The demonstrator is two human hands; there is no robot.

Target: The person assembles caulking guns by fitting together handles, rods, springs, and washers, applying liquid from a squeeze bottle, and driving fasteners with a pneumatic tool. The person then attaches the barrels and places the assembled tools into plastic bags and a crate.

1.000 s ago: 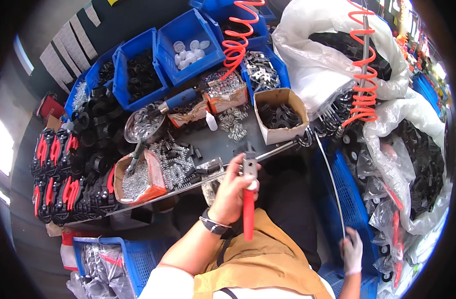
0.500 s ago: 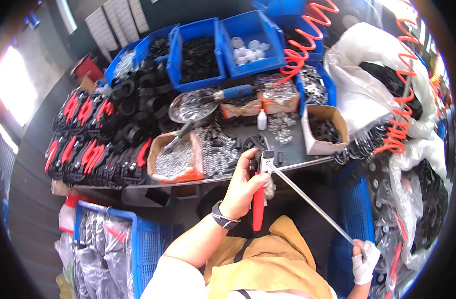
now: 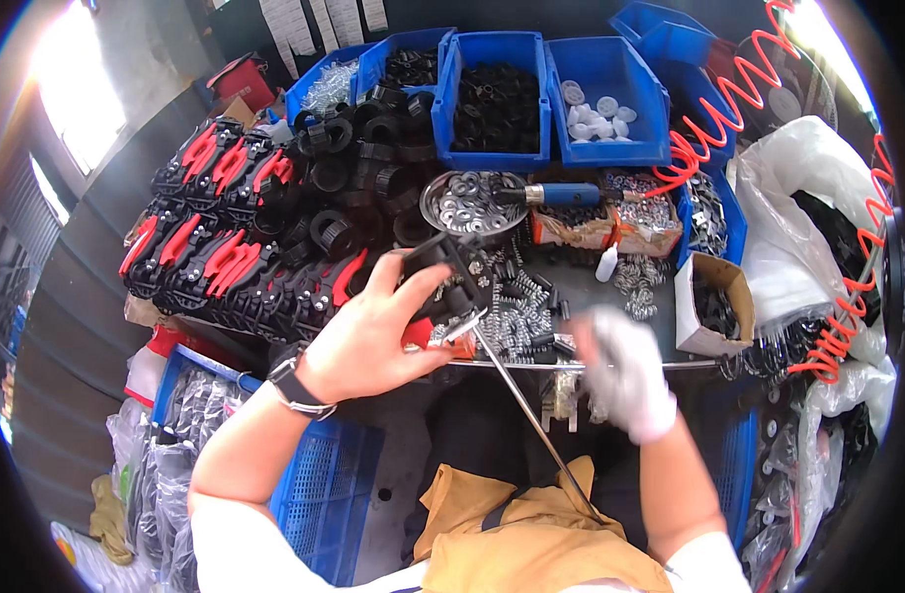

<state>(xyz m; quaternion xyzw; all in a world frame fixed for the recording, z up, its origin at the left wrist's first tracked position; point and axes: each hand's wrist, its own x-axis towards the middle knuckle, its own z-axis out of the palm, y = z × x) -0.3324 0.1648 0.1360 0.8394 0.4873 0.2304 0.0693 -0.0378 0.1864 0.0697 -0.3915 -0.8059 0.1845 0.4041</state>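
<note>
Black plastic with a red handle, the clamp (image 3: 440, 287) sits in the left hand (image 3: 368, 336) just above the table edge (image 3: 512, 364). It looks light, stiff and easy to grip by its body. Fingers are clenched around it, thumb on top. 1 thin metal rod (image 3: 521, 405) runs from it toward the lap. The gloved right hand (image 3: 620, 371) hovers blurred near the springs (image 3: 521, 321); I cannot tell its grip.

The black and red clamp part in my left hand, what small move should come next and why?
Probably bring the gloved right hand down onto the loose springs and pick one. The left hand already grips the black and red clamp part above the bench edge, while the right hand hovers empty beside the springs.
</note>
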